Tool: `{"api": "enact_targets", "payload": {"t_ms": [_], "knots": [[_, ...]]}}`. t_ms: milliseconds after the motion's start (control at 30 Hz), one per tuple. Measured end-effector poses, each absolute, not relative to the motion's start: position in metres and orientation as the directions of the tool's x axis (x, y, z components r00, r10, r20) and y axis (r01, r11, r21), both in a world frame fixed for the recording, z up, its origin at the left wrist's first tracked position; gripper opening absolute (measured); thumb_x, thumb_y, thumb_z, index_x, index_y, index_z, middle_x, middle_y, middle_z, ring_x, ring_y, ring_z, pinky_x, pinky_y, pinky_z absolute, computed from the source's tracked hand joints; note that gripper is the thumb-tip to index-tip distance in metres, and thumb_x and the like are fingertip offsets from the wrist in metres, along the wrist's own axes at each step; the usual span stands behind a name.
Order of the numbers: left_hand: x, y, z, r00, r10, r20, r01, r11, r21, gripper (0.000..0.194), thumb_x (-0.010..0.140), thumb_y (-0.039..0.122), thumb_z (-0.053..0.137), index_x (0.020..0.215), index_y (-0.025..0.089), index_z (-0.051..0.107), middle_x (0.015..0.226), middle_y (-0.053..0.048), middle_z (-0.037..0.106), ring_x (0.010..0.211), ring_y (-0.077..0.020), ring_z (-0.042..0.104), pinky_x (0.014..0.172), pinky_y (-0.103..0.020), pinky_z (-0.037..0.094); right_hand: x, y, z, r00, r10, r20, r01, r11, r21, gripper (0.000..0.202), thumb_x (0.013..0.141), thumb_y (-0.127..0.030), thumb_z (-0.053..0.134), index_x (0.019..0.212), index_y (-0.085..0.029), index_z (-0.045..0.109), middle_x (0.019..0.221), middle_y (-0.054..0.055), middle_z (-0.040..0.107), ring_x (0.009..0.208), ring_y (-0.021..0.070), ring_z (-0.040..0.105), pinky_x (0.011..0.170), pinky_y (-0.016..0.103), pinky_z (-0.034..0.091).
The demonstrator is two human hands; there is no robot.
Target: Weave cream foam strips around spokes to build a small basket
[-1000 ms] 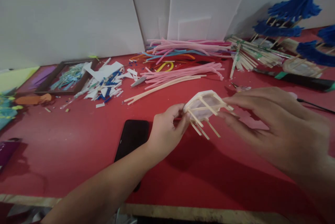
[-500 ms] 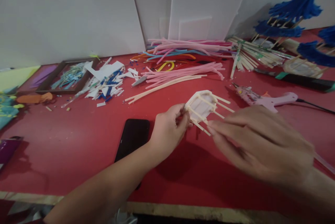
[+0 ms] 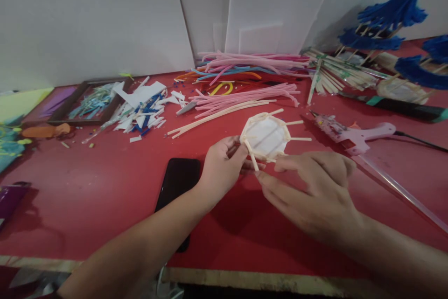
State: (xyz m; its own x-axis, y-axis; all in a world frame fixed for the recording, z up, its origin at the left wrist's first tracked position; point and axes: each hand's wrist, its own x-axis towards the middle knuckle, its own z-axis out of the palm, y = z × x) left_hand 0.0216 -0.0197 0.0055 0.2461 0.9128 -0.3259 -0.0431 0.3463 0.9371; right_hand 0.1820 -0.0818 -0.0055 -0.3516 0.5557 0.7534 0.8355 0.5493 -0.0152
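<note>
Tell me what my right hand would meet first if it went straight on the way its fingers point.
Most likely the pale stick beside your left thumb, jutting from the white-panelled frame; depth is unclear, so your right hand may be touching that stick.

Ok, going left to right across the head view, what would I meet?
Half-seen purple object, dark brown rectangular frame, black rectangular phone, left hand holding a white many-sided piece edged with pale sticks, pink plastic glue gun.
</note>
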Motion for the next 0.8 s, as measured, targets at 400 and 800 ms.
{"api": "enact_targets", "payload": {"t_ms": [400,800], "knots": [[0.024,-0.020,0.000,0.231,0.929,-0.290,-0.265,0.346,0.900,0.022,0.072,0.032,0.079,0.072,0.017,0.063,0.058,0.006,0.057,0.043,-0.0038,0.045,0.044,-0.018,0.040,0.165,-0.081,-0.009,-0.374,0.539,0.755,0.814,0.581,-0.012,0.015,0.084,-0.021,0.075,0.095,-0.031,0.073,0.117,0.005,0.070,0.112,0.0261,0.059,0.090,0.042,0.052],[0.011,-0.017,0.000,0.196,0.981,-0.011,0.046,0.002,0.999,0.018,0.086,0.031,0.064,0.097,0.017,0.069,0.075,-0.002,0.072,0.050,-0.0100,0.060,0.052,-0.023,0.053,0.383,-0.008,-0.015,-0.322,0.790,0.522,0.925,0.381,-0.005,0.050,0.089,-0.059,0.053,0.091,-0.016,0.077,0.078,0.012,0.076,0.065,0.0198,0.070,0.057,0.037,0.050]]}}
